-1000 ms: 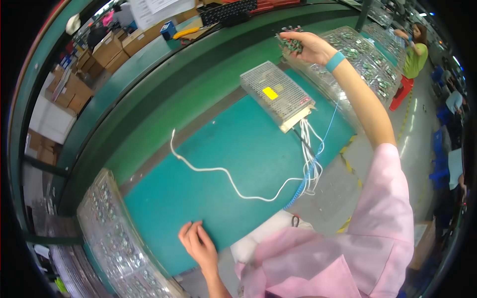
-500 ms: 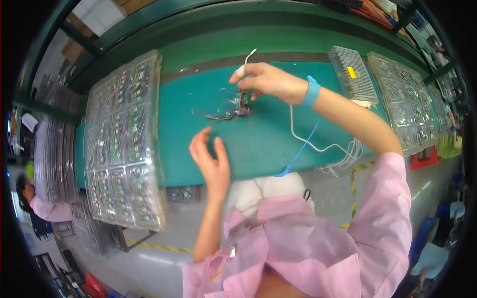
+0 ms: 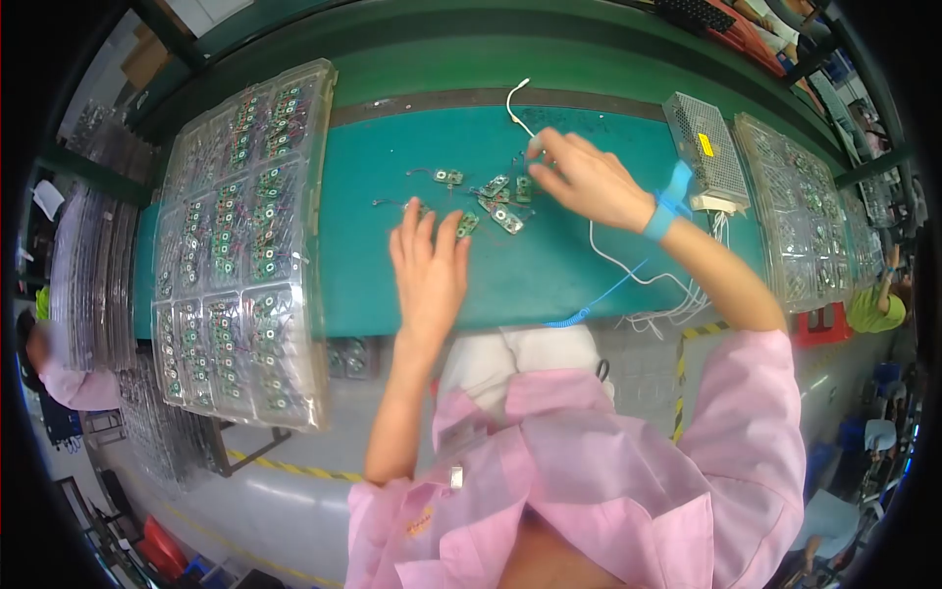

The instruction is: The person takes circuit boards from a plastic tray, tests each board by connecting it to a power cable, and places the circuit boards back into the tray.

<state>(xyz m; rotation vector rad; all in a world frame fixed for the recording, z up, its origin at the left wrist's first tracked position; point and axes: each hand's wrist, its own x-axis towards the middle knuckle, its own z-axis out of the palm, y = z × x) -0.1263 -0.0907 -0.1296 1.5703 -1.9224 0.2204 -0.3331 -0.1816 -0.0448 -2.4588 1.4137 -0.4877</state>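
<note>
Held left grip [image 3: 430, 275] spread at seven o'clock of circuit boards [image 3: 506, 219], right grip [image 3: 601, 190] at three o'clock, unclear whether grasping.

Left grip [image 3: 428, 277] palm-down, right grip [image 3: 595, 185] — loosely curled

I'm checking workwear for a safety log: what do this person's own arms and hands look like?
The left hand and right hand are gloveless. A light-blue band circles the right wrist; none shows on the left. The right sleeve and left sleeve are pink and short, ending around the elbows.
</note>
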